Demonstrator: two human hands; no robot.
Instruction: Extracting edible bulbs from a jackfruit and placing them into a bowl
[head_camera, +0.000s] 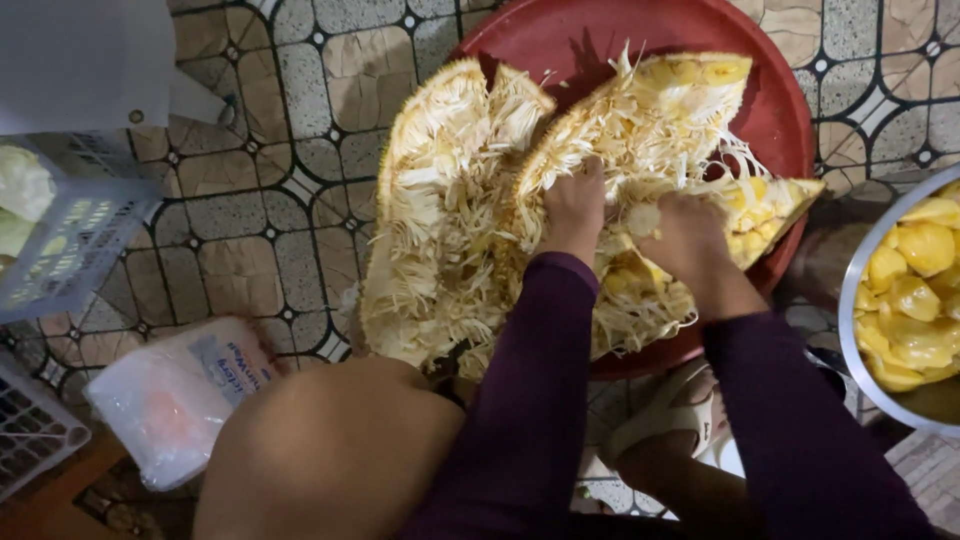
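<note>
A: Where is your fruit lying?

B: Your cut jackfruit lies in two long pieces on the red tray, which sits on the patterned tile floor. The piece you are working has its long axis slanting from the tray's near edge up toward its far right rim, its pale stringy inside facing up. The other piece lies left of it, its near end overhanging the tray.

A: And your hands?

B: Your left hand has its grip closed on the fibres at the middle of that piece. Your right hand digs in just beside it, fingers buried, so I cannot tell its grip. Right of the tray stands a metal bowl of yellow bulbs.
</note>
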